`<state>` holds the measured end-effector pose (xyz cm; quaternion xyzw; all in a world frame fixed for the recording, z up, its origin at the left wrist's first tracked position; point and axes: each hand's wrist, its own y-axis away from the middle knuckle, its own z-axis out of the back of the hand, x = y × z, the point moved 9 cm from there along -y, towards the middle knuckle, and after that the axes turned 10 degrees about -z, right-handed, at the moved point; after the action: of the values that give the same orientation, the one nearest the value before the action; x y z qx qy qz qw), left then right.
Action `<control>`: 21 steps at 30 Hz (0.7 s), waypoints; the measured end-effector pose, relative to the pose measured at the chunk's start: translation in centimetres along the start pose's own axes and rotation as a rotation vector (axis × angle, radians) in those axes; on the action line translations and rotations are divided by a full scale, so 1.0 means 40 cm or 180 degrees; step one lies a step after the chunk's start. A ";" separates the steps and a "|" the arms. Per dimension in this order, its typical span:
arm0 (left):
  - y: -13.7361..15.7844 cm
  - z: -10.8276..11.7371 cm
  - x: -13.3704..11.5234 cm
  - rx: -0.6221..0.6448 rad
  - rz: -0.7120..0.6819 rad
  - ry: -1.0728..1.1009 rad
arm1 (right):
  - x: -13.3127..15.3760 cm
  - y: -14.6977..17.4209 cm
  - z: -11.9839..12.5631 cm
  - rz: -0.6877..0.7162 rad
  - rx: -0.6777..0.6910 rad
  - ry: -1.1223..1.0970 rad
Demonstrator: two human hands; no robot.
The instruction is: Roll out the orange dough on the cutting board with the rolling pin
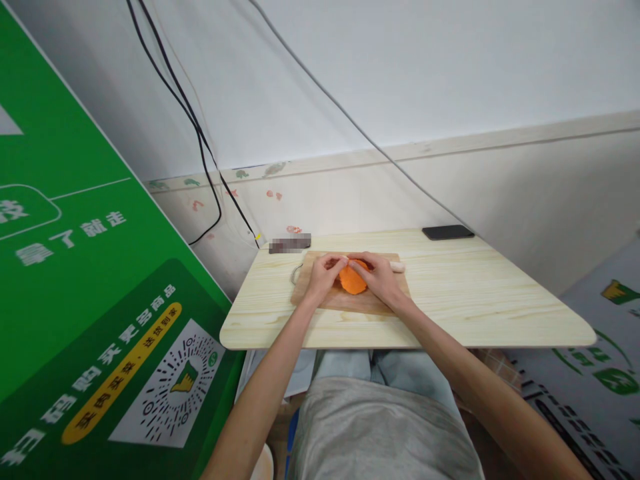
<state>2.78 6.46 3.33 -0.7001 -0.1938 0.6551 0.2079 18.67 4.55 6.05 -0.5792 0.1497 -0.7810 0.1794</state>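
A bright orange, flat rounded piece point(354, 280), soft-looking like clay or dough, is held over a wooden cutting board point(320, 300). My left hand point(326, 275) pinches its upper left edge, fingers curled and thumb pressed in. On the other side, my right hand point(379, 275) grips the upper right edge with thumb and fingers. The fingertips of both hands almost meet at the top of the piece. A pale wooden handle point(397, 267) sticks out past my right hand on the board; what it belongs to is hidden.
The board, with a metal loop point(296, 273) at its left, lies on a light wood-grain table point(480, 287). A black phone point(447, 232) lies at the back right, a blurred dark object point(290, 244) at the back left. Cables point(200, 133) hang along the wall; a green panel point(100, 267) stands left.
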 end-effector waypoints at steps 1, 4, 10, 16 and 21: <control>0.000 0.001 -0.002 -0.0025 -0.0020 0.0013 | -0.004 -0.001 0.000 -0.0043 -0.0004 -0.0027; -0.003 -0.002 -0.010 -0.0018 -0.0083 0.0050 | -0.014 -0.003 0.001 -0.0113 -0.0038 -0.0121; -0.006 0.002 -0.012 -0.0046 -0.0079 0.0015 | -0.017 -0.003 0.005 -0.0112 -0.0094 -0.0015; -0.007 0.001 -0.004 -0.0034 -0.0118 0.0035 | -0.018 -0.004 0.012 -0.0123 -0.0183 0.0122; -0.006 0.002 -0.002 0.0014 -0.0138 -0.0066 | -0.018 -0.004 0.013 -0.0124 -0.0212 0.0203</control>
<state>2.71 6.61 3.51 -0.6884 -0.2096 0.6581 0.2215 19.34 4.99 5.65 -0.5624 0.1699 -0.7970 0.1400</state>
